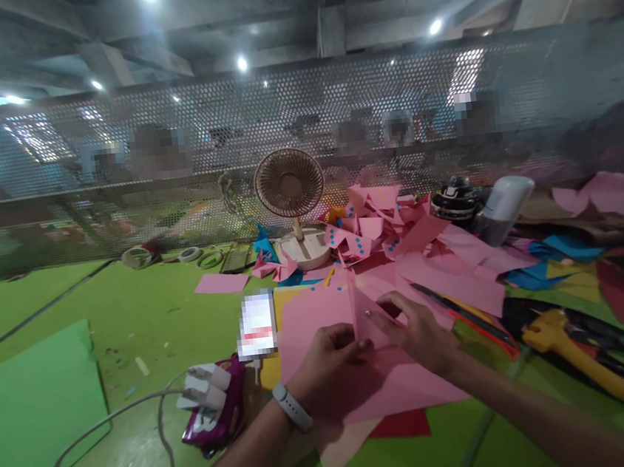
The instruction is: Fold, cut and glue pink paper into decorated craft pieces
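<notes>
Between my two hands a folded piece of pink paper (360,306) stands on edge, its creased side pointing away from me. My left hand (333,354), with a pale watch strap on the wrist, pinches its lower left edge. My right hand (411,327) grips its right side, thumb and fingers on the sheet. Flat pink sheets (313,322) lie beneath both hands, over yellow and red paper. Just past the right hand lie dark, long-bladed scissors or a similar tool (454,308), with orange-red edges.
Behind stand a small fan (290,184) and a heap of pink folded pieces (377,219). At left are a purple case with white plugs (210,400), a cable and a green sheet (35,418). A yellow-handled tool (582,361) lies right. A perforated metal screen (195,134) closes the back.
</notes>
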The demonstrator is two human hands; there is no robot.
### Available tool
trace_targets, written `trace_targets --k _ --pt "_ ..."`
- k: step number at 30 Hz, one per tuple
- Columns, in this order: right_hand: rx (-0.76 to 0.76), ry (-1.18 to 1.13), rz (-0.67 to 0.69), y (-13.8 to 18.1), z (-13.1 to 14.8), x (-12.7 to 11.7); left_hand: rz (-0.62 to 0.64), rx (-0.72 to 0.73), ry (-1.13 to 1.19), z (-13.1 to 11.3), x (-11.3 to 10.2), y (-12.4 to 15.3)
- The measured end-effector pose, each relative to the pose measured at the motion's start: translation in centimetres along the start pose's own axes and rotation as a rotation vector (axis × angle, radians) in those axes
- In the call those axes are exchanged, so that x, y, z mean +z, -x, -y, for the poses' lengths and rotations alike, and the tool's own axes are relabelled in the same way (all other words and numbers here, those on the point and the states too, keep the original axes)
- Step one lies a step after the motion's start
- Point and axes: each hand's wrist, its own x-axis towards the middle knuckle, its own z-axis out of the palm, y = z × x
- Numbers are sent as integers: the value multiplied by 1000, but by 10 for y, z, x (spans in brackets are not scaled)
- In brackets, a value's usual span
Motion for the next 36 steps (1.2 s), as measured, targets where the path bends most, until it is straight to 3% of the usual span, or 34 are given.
trace_targets --k 3,7,9,13,21,30,33,36 --pt "18 -132 -29 -9 -1 -8 40 -26 -26 2 -1 2" --pt "92 -385 291 -17 1 -21 158 -83 -14 3 0 4" --pt "98 -444 371 -18 4 -24 203 -108 -6 3 2 5" --pt "104 -482 311 -16 5 -22 222 -129 5 -2 4 6" --pt "136 -504 252 -13 -2 -13 96 -86 -116 -5 7 4" --pt "159 -556 234 -11 -3 -8 166 -68 -116 -2 5 5" --pt "189 -613 195 -12 -2 -9 109 -47 -120 -1 2 2" --pt "294 -750 62 -19 -6 -10 -13 -37 -32 -4 -1 0"
